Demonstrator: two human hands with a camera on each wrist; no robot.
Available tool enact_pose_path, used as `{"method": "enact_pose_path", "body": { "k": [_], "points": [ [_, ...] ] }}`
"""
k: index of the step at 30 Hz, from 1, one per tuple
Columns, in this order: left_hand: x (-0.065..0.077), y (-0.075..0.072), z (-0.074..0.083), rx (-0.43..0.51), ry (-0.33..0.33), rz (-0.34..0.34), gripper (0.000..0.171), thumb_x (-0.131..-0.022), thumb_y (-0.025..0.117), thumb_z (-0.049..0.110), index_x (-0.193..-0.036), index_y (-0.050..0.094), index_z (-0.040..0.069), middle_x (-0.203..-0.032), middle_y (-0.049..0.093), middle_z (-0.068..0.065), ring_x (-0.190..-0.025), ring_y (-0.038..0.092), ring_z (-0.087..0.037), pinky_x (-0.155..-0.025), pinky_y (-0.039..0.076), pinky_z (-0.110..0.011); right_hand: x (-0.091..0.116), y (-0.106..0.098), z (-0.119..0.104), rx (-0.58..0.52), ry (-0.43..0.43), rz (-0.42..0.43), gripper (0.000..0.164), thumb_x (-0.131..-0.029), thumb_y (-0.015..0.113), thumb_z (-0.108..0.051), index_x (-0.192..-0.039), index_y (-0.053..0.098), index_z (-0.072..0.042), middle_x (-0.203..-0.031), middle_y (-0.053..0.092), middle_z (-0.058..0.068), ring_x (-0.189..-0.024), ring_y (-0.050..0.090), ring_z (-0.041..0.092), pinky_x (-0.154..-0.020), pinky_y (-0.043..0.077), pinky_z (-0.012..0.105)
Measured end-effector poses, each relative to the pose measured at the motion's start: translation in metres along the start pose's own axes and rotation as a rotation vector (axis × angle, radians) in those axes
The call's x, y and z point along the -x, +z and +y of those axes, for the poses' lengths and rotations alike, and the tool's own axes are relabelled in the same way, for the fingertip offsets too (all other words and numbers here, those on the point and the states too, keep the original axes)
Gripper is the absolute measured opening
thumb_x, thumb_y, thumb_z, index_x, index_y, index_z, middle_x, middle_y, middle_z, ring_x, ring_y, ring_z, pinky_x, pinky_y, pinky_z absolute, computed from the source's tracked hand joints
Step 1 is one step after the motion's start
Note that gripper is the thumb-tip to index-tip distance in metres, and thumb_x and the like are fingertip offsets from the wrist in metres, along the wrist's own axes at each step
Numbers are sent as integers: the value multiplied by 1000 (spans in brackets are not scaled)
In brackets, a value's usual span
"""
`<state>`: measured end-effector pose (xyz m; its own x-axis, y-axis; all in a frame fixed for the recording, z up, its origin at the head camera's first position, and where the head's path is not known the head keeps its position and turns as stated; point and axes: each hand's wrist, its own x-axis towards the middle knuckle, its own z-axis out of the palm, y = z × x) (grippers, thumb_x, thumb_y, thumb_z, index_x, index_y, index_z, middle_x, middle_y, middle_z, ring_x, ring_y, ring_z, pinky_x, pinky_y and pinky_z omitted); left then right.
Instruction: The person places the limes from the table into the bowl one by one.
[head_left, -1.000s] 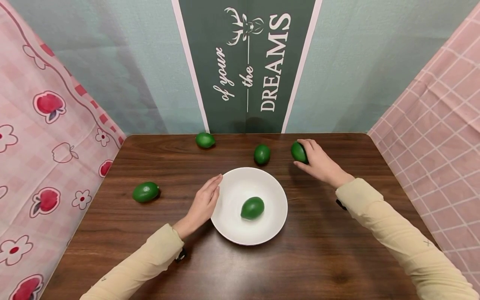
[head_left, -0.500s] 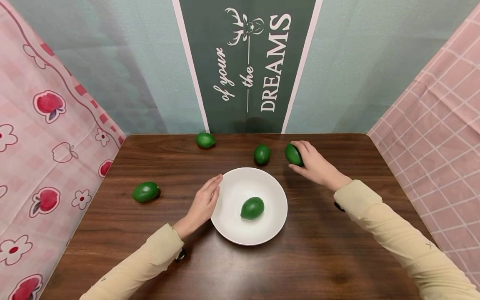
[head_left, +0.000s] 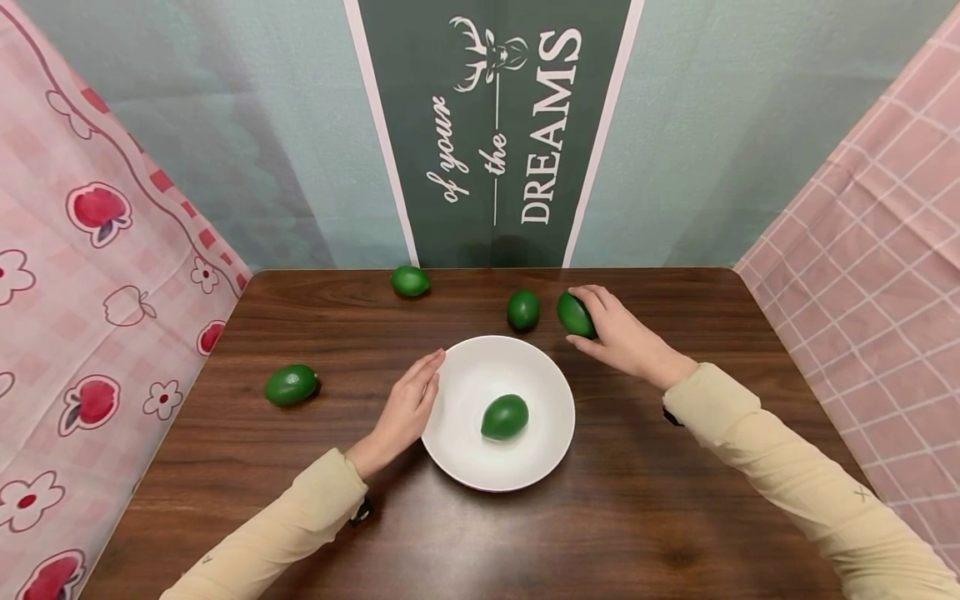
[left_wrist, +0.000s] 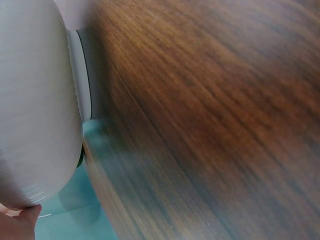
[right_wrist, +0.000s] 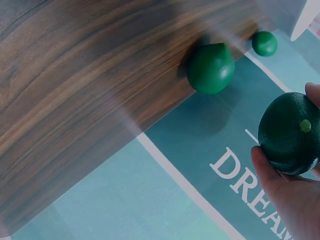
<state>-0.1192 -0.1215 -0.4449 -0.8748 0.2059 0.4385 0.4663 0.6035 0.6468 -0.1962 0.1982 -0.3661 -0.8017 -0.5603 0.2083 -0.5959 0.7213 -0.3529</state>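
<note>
In the head view a white bowl (head_left: 457,454) stands mid-table with one green lime (head_left: 505,417) inside it. My left hand (head_left: 405,406) rests against the bowl's left rim with its fingers straight. In the left wrist view the bowl's outer wall (left_wrist: 35,100) fills the left side, and a fingertip touches its edge. My right hand (head_left: 622,333) holds another lime (head_left: 574,314) between thumb and fingers, to the right behind the bowl. From the right wrist, this held lime (right_wrist: 287,135) looks raised off the table.
A lime (head_left: 523,310) lies just behind the bowl. Another lime (head_left: 410,282) sits near the table's back edge, and one more lime (head_left: 291,384) lies to the left. Patterned cloths hang around the brown wooden table (head_left: 637,517) at the back and both sides.
My right hand has moved left and slightly nearer with its lime, closing in on the lime behind the bowl. The left hand and the bowl have stayed in place.
</note>
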Motion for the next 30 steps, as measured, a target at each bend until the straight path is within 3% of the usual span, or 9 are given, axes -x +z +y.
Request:
{"method": "enact_pose_path", "body": {
  "k": [22,30],
  "points": [
    [0,-1,1,7,-24,-22,34,-94,44,4,-125,52,-3,-129,51,-15,-119,48,-24,-100,39,-35,-1,2,-26,-22,-121,21,64,-82,68,-22,-131,36,1,-128,37,17,-109,43,28,-90,43,42],
    [0,-1,1,4,-19,-20,33,-93,44,4,-125,52,-4,-128,52,-16,-119,48,-24,-100,38,-35,-2,4,-34,-24,-151,-13,64,-82,67,-19,-133,34,1,-130,35,18,-111,42,29,-90,44,41]
  ]
}}
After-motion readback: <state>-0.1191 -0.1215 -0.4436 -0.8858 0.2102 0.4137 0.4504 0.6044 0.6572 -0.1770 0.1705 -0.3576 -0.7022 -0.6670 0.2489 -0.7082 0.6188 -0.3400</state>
